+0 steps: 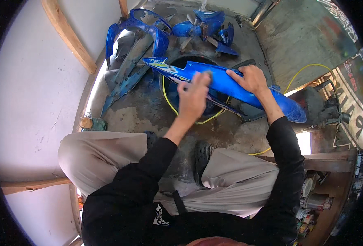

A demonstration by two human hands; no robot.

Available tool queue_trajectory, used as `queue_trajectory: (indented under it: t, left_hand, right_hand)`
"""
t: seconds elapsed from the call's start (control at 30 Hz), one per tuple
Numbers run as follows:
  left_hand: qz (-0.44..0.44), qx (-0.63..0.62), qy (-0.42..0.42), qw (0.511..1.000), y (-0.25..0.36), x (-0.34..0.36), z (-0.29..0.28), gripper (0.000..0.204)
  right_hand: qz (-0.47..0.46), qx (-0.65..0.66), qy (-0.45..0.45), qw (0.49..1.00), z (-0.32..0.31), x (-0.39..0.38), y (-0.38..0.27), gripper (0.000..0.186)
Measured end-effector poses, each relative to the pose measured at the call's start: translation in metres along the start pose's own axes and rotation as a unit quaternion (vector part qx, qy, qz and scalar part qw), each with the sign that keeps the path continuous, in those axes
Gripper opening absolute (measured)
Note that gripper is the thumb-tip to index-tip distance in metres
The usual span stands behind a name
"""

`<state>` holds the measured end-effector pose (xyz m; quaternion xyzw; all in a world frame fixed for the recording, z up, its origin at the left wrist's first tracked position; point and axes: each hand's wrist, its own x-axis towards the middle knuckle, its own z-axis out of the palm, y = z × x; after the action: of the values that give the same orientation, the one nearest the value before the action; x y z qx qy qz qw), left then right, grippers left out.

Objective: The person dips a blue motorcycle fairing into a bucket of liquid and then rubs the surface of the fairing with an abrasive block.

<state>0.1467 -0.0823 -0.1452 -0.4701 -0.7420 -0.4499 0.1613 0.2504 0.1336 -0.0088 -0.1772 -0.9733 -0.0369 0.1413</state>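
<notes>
A long blue motorcycle body panel (pixel 230 84) with a white and yellow decal at its left tip lies slantwise over a dark round tub (pixel 171 92). My right hand (pixel 251 79) grips the panel's upper edge near its middle. My left hand (pixel 194 96) is closed on a small dark pad (pixel 208 74) and presses it against the panel's face, left of my right hand. I am squatting; my knees in beige trousers and dark shoes sit just below the tub.
More blue body panels (pixel 136 45) lean at the back left, and other blue parts (pixel 210 26) lie behind the tub. A yellow hose (pixel 302 69) runs on the wet concrete floor. White wall with wooden beams on the left; a small jar (pixel 85 121); shelves with cans (pixel 312 201) lower right.
</notes>
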Motion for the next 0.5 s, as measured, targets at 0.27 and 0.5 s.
queue_trajectory:
  t: [0.27, 0.5]
  left_hand:
    - [-0.091, 0.056, 0.047, 0.993, -0.041, 0.002, -0.001, 0.044]
    - [0.079, -0.055, -0.072, 0.993, 0.039, -0.014, 0.006, 0.041]
  right_hand:
    - [0.013, 0.003, -0.01, 1.0, 0.002, 0.004, -0.004, 0.076]
    - [0.023, 0.019, -0.027, 0.999, -0.001, 0.002, -0.005, 0.076]
